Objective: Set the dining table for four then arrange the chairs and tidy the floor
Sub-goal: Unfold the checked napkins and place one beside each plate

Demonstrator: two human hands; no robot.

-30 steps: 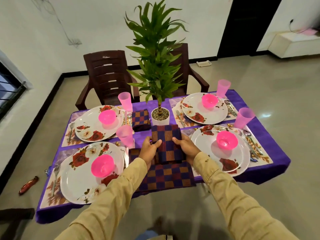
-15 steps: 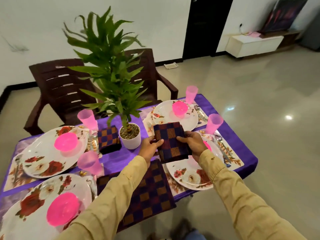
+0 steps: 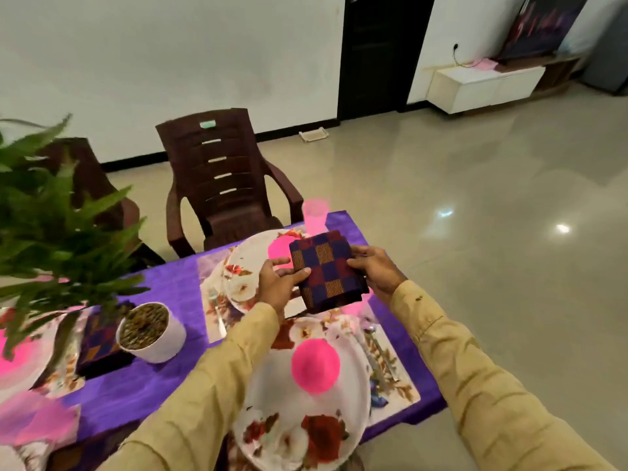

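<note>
A folded checked napkin [image 3: 326, 271], purple, maroon and orange, hangs above the right end of the table. My left hand [image 3: 277, 283] pinches its left edge and my right hand [image 3: 375, 270] grips its right edge. Under it lie the far floral plate [image 3: 244, 266] with a pink bowl [image 3: 278, 248], partly hidden. The near floral plate [image 3: 272, 402] carries another pink bowl [image 3: 316, 365]. A pink cup [image 3: 315, 215] stands at the far right corner of the purple tablecloth [image 3: 170, 283]. A second folded napkin [image 3: 102, 338] lies left of the plant pot.
A potted plant [image 3: 149, 331] in a white pot stands mid-table, its leaves filling the left. A brown plastic chair [image 3: 221, 178] sits behind the table, another [image 3: 91, 178] is behind the leaves. Cutlery [image 3: 377, 351] lies right of the near plate. Shiny floor spreads right; a white cabinet [image 3: 482, 85] stands far right.
Both hands have carried the folded napkin up and to the right, from the table's middle to above the far right place setting. The view has swung right.
</note>
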